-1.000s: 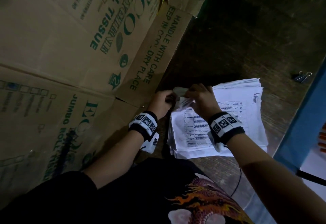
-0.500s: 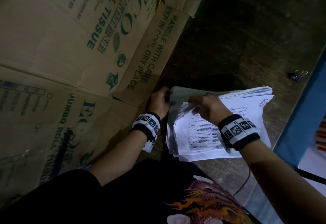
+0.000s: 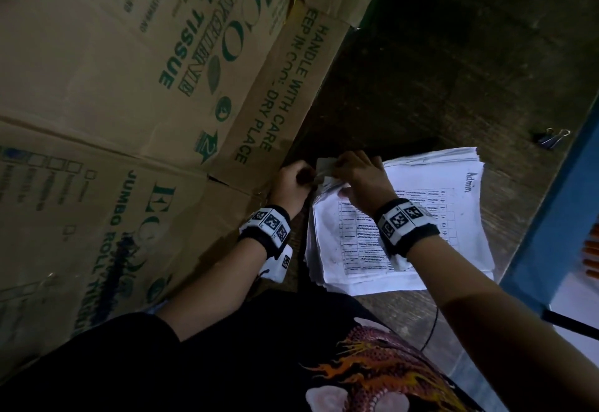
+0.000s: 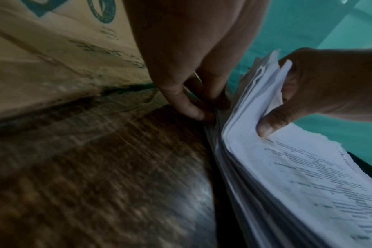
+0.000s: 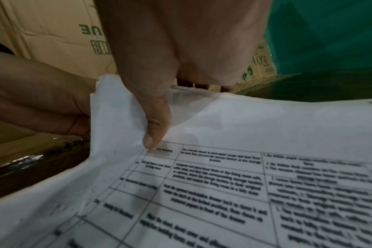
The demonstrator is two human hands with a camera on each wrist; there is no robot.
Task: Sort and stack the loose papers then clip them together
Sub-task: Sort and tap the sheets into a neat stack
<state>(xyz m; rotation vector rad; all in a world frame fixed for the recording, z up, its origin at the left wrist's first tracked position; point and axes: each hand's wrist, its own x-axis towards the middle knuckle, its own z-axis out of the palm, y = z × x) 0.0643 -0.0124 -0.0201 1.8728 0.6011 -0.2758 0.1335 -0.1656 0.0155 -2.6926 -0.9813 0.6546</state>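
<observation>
Right now, from my head view, the stack of papers (image 3: 421, 233) lies on the wooden table (image 3: 453, 87) beside the cardboard boxes (image 3: 129, 87). My right hand (image 3: 359, 181) pinches its far left corner, thumb on top and fingers curled behind, lifting it slightly. My left hand (image 3: 291, 181) sits curled against that same corner. A binder clip (image 3: 551, 139) lies well apart near the table's far right edge, untouched.

From my left wrist, my left hand's fingertips (image 4: 193, 112) press into the lower sheets at the corner, pinching their edge as far as I can tell.

From my right wrist, my thumb (image 5: 153, 134) presses down on the top printed sheet.

I judge stacking nearly done; squaring the corner and clipping remain.
</observation>
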